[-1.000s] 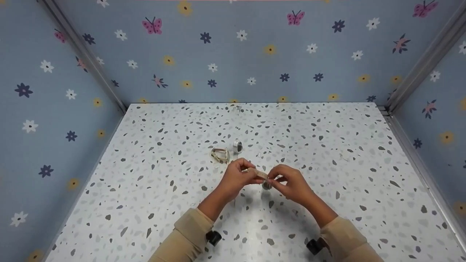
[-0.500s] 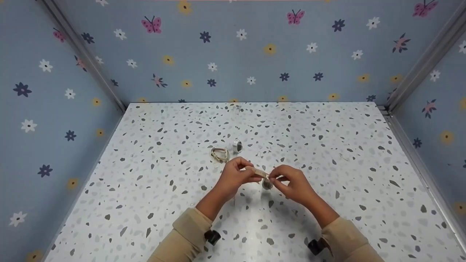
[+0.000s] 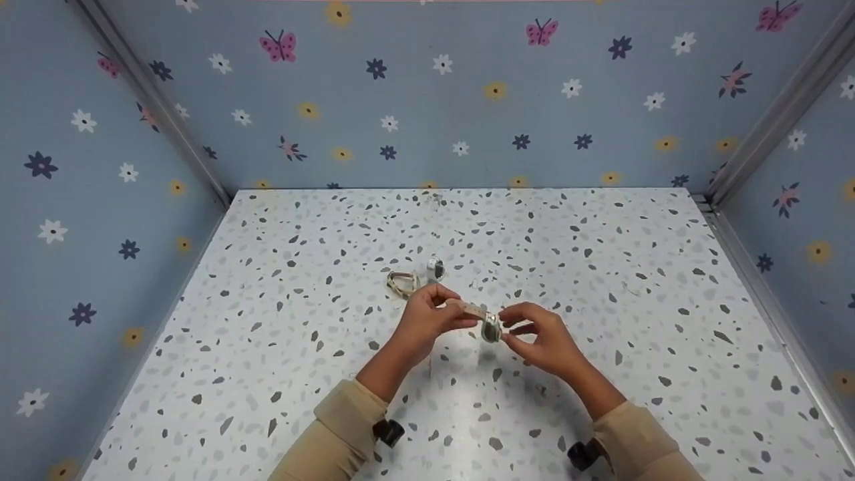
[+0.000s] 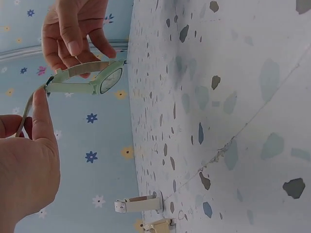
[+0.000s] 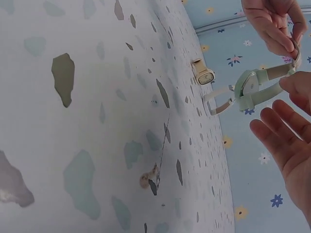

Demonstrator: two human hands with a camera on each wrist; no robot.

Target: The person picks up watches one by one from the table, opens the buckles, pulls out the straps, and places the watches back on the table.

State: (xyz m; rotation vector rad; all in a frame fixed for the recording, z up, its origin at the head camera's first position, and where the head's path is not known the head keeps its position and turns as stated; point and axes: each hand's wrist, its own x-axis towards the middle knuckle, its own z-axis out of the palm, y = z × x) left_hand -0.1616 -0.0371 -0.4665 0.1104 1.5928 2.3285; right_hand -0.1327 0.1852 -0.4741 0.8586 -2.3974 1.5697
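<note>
A pale green wristwatch (image 3: 491, 329) hangs over the table between both hands, its strap looped through the buckle. My left hand (image 3: 427, 317) pinches the free strap end; in the left wrist view its index finger (image 4: 42, 104) lies against the buckle. The watch's round dial (image 4: 111, 81) faces away from the hands there. Close at the right side of the watch is my right hand (image 3: 544, 337), fingers parted. From the right wrist, the fingers (image 5: 277, 128) look loosely extended, and the thumb overlaps the strap near the buckle.
Behind the left hand, a beige wristwatch (image 3: 394, 285) and a white wristwatch (image 3: 435, 268) sit on the speckled table (image 3: 300, 267). Blue flower-patterned panels (image 3: 427, 93) enclose the table at the back and sides. Black wrist cameras (image 3: 389, 433) are worn at both sleeves.
The right fingers have loosened and spread apart from their pinch at the strap. The green watch has risen slightly, and more of it shows between the hands.
</note>
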